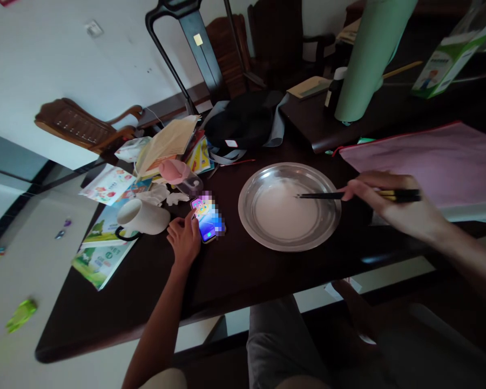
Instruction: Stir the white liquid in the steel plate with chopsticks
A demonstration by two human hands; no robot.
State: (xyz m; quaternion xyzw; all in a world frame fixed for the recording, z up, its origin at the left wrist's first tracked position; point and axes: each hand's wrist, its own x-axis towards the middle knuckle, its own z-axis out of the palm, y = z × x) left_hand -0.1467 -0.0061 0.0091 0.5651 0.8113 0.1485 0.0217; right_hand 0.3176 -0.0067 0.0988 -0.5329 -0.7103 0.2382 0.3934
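My right hand [389,200] grips a pair of black chopsticks [319,196] with gold bands near the back end. Their tips are over the right half of a shallow round metal basin [247,216]. The bottom of the basin looks pale and cloudy; whether that is liquid I cannot tell. On the table to the left of the basin lies a lit smartphone [210,224], its screen partly blurred. My left hand [185,240] rests beside it with fingers apart, the fingertips touching the phone's left edge.
Left of my left hand lies a white mug [143,217] on its side, near booklets [103,262], crumpled tissue [156,194] and a pink-capped bottle [180,175]. Behind the basin are a black bag [243,121] and a tall green cylinder [372,59]. A pink zip pouch [429,156] lies right.
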